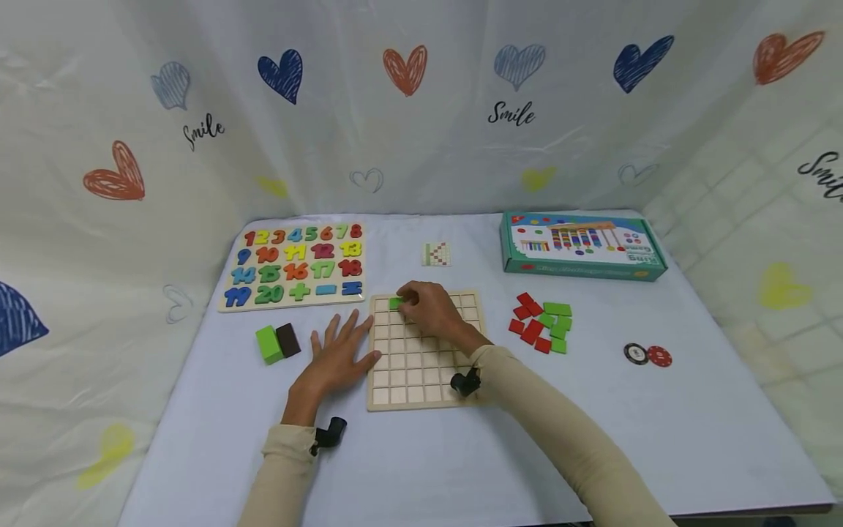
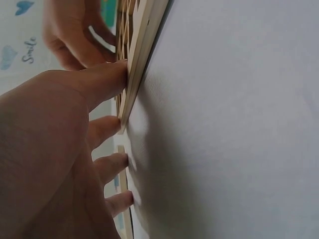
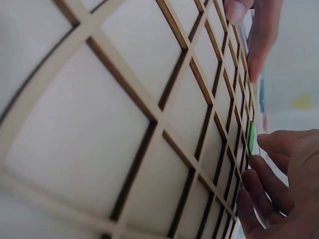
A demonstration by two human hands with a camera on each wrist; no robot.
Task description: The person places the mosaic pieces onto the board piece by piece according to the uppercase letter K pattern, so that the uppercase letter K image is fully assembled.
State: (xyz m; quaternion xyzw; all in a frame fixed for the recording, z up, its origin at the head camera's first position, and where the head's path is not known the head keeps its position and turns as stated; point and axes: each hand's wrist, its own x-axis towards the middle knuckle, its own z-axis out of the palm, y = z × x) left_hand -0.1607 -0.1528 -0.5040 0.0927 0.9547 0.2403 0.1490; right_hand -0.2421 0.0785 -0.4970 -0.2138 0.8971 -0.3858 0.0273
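We have the green tile [image 1: 395,303] pinched narrowly in the right hand [image 1: 429,309], its visible end showing left of the grip along the board [image 1: 398,360]'s far row.

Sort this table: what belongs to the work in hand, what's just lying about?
In use: wooden grid board, green tile at right hand; likely loose red tiles, loose green tiles, pattern card.

Apparently lying about: number puzzle, green block, dark block, poker chips, toy box.

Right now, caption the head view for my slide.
Left hand touching a wooden grid board's edge, right hand at a green tile in the far row, loose red and green tiles alongside.
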